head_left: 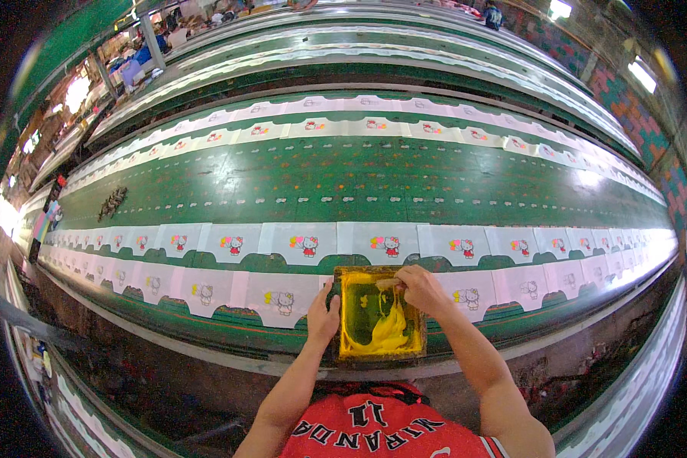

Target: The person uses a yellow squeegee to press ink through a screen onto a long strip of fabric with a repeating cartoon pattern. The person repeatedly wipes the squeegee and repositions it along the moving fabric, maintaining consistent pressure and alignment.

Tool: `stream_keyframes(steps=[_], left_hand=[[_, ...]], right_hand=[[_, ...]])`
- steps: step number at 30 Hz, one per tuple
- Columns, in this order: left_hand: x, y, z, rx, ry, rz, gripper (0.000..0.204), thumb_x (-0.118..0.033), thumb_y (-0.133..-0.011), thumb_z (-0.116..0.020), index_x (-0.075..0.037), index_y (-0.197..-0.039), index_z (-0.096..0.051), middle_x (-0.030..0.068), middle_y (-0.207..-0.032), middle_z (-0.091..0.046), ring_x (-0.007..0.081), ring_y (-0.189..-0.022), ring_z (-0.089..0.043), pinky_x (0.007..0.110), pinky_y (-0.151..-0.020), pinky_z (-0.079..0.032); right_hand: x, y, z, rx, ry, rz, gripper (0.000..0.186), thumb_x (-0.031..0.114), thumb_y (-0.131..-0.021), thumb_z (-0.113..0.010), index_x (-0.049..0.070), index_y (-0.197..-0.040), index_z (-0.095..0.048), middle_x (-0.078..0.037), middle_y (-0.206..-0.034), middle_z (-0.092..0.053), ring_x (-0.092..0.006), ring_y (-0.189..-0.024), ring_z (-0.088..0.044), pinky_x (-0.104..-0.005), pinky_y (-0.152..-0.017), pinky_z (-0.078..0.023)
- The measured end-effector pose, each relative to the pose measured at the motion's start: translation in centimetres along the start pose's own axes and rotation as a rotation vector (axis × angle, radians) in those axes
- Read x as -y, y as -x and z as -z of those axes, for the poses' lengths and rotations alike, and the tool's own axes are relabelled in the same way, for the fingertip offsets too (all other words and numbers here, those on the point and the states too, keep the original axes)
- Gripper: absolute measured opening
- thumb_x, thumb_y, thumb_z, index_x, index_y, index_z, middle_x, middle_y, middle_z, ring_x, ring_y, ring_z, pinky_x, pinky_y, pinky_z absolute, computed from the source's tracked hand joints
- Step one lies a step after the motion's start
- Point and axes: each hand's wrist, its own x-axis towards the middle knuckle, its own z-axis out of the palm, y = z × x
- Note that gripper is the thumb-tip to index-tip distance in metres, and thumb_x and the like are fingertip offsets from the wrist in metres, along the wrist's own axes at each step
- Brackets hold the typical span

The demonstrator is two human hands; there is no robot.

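A screen-printing frame (421,345) with a dark, worn rim lies on the near row of white cloth pieces. Thick yellow ink (389,333) is pooled and streaked across its mesh, heaviest in the lower right. My left hand (324,317) grips the frame's left side, thumb toward me and fingers along the edge. At the far right corner of the frame, the fingers of my right hand (422,290) are closed round a small tan squeegee (389,283) smeared with yellow. The cloth piece (281,299) left of the frame bears a cat figure outline with a yellow patch.
A long green printing table (282,179) stretches across the view. Beyond the near row, another row of cloth pieces (385,243) carries coloured cat prints. A dark clustered object (113,203) sits at the left. Further tables (374,52) stand behind; a person (492,15) is far off.
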Motion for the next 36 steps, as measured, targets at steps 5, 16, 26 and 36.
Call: stream_keyframes(steps=[5,16,26,36], left_hand=[[0.0,0.3,0.1,-0.006,0.014,0.013,0.048,-0.026,-0.098,-0.055,-0.005,-0.14,-0.051,0.0214,-0.14,-0.054,0.0381,-0.132,-0.05,0.042,-0.111,-0.037],[0.5,0.4,-0.3,-0.012,0.055,-0.025,0.051,-0.03,-0.098,-0.056,-0.003,-0.141,-0.049,0.0208,-0.143,-0.051,0.038,-0.134,-0.047,0.043,-0.112,-0.036],[0.4,0.3,-0.1,-0.007,0.028,0.009,0.049,-0.024,-0.097,-0.057,-0.004,-0.141,-0.049,0.021,-0.141,-0.054,0.0372,-0.131,-0.05,0.043,-0.11,-0.038],[0.2,0.5,-0.2,-0.043,0.038,-0.057,0.053,-0.021,-0.093,-0.061,-0.002,-0.141,-0.048,0.0247,-0.137,-0.055,0.0396,-0.128,-0.052,0.042,-0.107,-0.04]], right_hand=[[2.3,1.5,0.0,0.157,0.065,-0.162,0.01,0.002,-0.073,-0.062,0.003,-0.083,-0.062,-0.015,-0.083,-0.065,-0.0388,-0.084,-0.061,-0.0485,-0.076,-0.049],[9.9,8.6,0.0,0.073,-0.02,-0.01,0.025,0.007,-0.069,-0.066,0.005,-0.092,-0.058,-0.014,-0.092,-0.064,-0.037,-0.092,-0.062,-0.0475,-0.083,-0.052],[8.7,5.4,-0.8,0.1,-0.003,-0.085,0.024,0.0,-0.07,-0.066,0.004,-0.094,-0.063,-0.013,-0.094,-0.067,-0.035,-0.09,-0.063,-0.0437,-0.079,-0.053],[4.2,0.1,-3.7,-0.052,0.031,-0.102,0.023,-0.003,-0.072,-0.058,0.002,-0.094,-0.062,-0.016,-0.093,-0.064,-0.0364,-0.094,-0.061,-0.0465,-0.083,-0.051]])
